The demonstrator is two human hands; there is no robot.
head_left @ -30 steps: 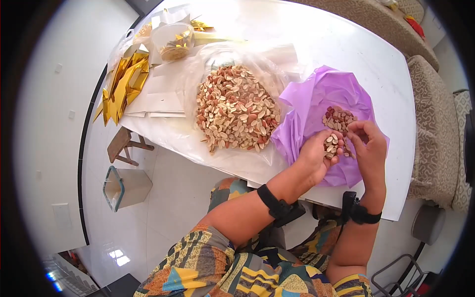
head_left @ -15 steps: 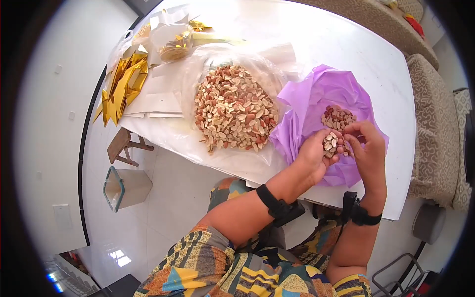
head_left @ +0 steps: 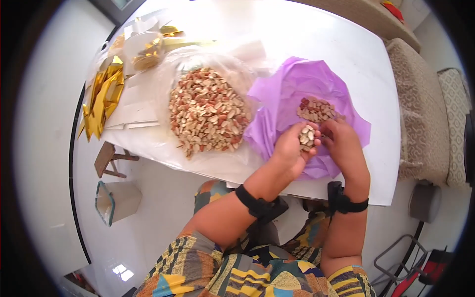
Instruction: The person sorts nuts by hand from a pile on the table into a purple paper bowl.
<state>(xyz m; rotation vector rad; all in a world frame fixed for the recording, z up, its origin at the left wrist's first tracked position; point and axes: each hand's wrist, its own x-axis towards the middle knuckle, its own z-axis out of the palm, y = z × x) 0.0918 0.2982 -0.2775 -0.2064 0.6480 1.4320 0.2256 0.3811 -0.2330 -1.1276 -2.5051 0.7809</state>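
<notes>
My left hand (head_left: 288, 149) is cupped, palm up, over the open purple plastic bag (head_left: 274, 94), curled around a small handful of pale peanut halves (head_left: 307, 138). Close beside its fingertips, my right hand (head_left: 342, 144) has its fingers drawn together in a pinch; whatever may be between them is too hidden to make out. Inside the purple bag, just beyond both hands, lies a small pile of peanuts (head_left: 315, 109), some reddish-brown. To the left, a far larger heap of peanut halves (head_left: 208, 111), pale and reddish mixed, rests on a clear plastic bag (head_left: 166, 76).
At the table's far left are gold foil sheets (head_left: 105, 94), a clear plastic tub (head_left: 143, 52) and white paper sheets (head_left: 136, 101). On the floor at left stand a wooden stool (head_left: 111, 159) and a bin (head_left: 121, 200). A patterned sofa (head_left: 420, 114) borders the white table (head_left: 363, 64) on the right.
The whole view has shifted, so the table's things appear further left. My right hand's fingers have dipped and curled in beside the left hand, which keeps its handful of peanuts.
</notes>
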